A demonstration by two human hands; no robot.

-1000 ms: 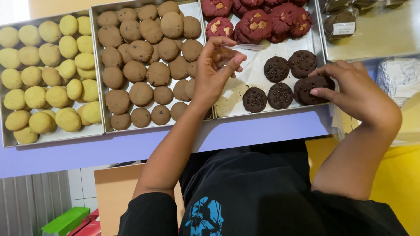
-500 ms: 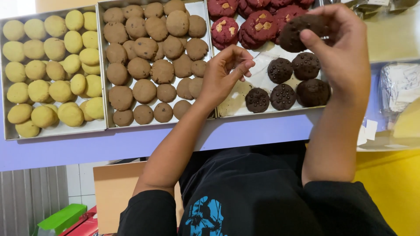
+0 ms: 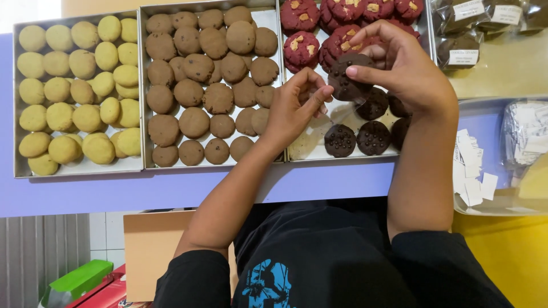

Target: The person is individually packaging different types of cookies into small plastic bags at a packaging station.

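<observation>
One head camera looks steeply down, close over the cookie trays (image 3: 142, 166).

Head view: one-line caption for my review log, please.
Right hand holds a dark chocolate cookie above the cookie tray; left hand pinches beside it.

Right hand (image 3: 408, 71): up off tray (image 3: 311, 149), now over red cookies (image 3: 301, 48). Dark choc cookie (image 3: 347, 80): out of tray, in fingertip grip. Left hand (image 3: 297, 108): pinch now close beside cookie's edge.
</observation>
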